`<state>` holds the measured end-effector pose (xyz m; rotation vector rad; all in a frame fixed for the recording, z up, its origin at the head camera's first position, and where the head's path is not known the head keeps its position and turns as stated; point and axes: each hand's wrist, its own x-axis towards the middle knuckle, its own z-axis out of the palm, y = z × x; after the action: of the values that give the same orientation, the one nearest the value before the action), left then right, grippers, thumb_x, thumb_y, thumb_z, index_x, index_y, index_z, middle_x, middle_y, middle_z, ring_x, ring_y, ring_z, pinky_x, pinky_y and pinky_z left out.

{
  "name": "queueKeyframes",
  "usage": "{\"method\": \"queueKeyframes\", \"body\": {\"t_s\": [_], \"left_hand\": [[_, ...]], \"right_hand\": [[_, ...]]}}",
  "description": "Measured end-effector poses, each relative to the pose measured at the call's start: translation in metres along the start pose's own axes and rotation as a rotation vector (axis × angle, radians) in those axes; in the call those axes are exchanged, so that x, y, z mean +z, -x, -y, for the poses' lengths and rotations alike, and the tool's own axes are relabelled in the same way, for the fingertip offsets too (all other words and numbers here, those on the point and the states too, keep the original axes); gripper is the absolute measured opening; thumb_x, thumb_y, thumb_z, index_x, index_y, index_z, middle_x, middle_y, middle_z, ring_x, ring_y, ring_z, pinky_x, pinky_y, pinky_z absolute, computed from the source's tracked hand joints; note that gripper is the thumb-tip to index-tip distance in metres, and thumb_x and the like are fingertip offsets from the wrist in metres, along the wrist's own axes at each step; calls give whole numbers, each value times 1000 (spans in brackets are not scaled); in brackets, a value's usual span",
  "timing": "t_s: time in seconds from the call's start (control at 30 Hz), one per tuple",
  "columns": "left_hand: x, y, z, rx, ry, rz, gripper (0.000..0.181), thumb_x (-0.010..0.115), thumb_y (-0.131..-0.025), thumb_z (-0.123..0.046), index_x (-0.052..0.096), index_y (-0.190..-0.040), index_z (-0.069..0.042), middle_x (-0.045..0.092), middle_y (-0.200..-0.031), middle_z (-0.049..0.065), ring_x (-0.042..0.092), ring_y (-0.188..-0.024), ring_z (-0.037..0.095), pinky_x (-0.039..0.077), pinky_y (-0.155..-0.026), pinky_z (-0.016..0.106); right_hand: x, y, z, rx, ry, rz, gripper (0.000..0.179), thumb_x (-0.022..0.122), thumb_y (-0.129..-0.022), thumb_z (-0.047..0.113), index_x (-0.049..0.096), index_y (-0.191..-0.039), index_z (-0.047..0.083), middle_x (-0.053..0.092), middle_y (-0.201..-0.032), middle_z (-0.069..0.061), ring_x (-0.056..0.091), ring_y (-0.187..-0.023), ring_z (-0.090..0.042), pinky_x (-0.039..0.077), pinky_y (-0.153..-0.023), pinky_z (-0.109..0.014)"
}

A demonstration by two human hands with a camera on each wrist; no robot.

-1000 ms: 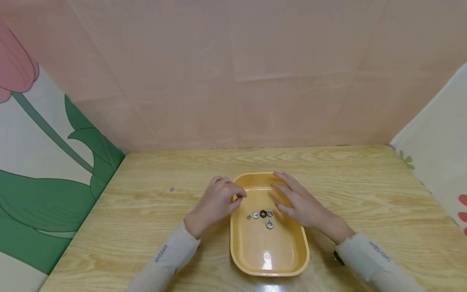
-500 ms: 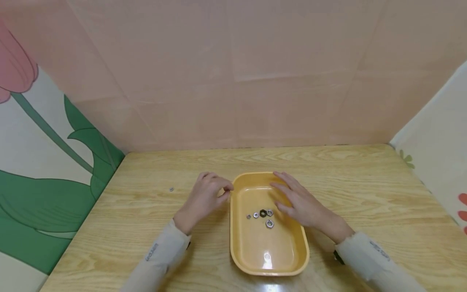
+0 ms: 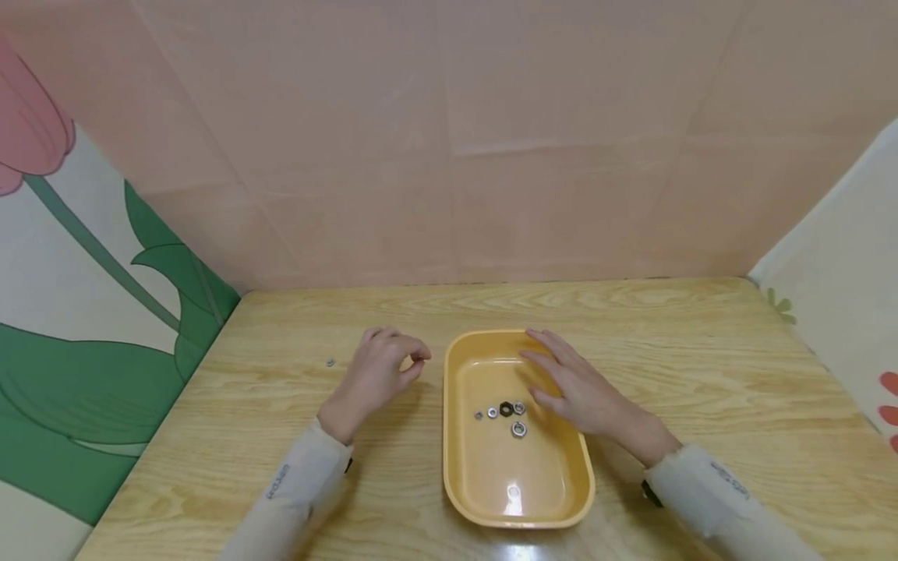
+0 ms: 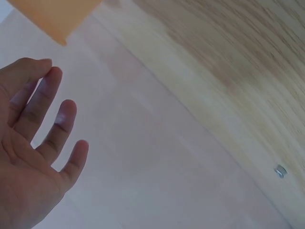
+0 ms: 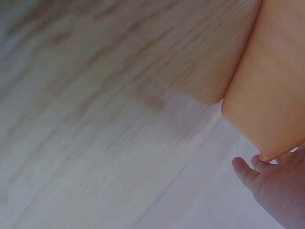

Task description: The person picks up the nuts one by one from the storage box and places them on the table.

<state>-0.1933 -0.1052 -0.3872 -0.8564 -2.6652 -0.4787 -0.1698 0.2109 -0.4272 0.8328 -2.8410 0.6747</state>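
My left hand (image 3: 377, 372) hovers left of a yellow tray (image 3: 449, 467), thumb and forefinger tips close together, the other fingers loosely bent. In the left wrist view nothing shows between the fingertips of the left hand (image 4: 35, 138). Across the tray's right side lies my right hand (image 3: 585, 393), fingers spread and fairly straight, touching the rim. Inside the tray sit several metal nuts: a tiny one (image 3: 479, 415), a small silver nut (image 3: 492, 412), a dark nut (image 3: 507, 409) and larger silver nuts (image 3: 518, 429). Another small nut (image 3: 330, 362) lies on the table beyond my left hand.
The wood-grain table (image 3: 231, 436) ends at a pinkish cloth backdrop (image 3: 449, 195). A flower-printed panel (image 3: 84, 374) stands along the left edge, and a pale panel (image 3: 842, 273) along the right.
My left hand has moved left, from over the tray's left rim to above the table beside it. The right hand, the tray and the nuts stay where they were.
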Motion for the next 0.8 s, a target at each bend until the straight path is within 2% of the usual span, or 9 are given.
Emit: {"method": "queueKeyframes", "body": {"t_s": [0.3,0.53,0.8], "left_hand": [[-7,5,10,-62,-13,33,12,78,-83,-8,77,-92,-18,74,-85,-7,63,-85,16,46,-96,47],[-9,13,22,-87,0,16,11,78,-82,-6,77,-89,-14,74,-81,-5,64,-83,22,47,-96,51],[-7,20,31,-122,-18,20,10,78,-82,-6,77,-90,-13,74,-80,-6,62,-82,19,47,-95,51]], "right_hand": [[-1,0,0,2,-3,2,53,66,-93,21,51,-141,1,26,-161,-18,22,-148,-44,22,-118,-62],[0,0,-2,-17,4,-9,53,66,-93,20,51,-140,0,28,-160,-20,24,-147,-45,23,-117,-62],[0,1,-3,-25,6,-30,53,66,-93,20,52,-139,-1,30,-159,-21,25,-146,-46,24,-116,-63]]}}
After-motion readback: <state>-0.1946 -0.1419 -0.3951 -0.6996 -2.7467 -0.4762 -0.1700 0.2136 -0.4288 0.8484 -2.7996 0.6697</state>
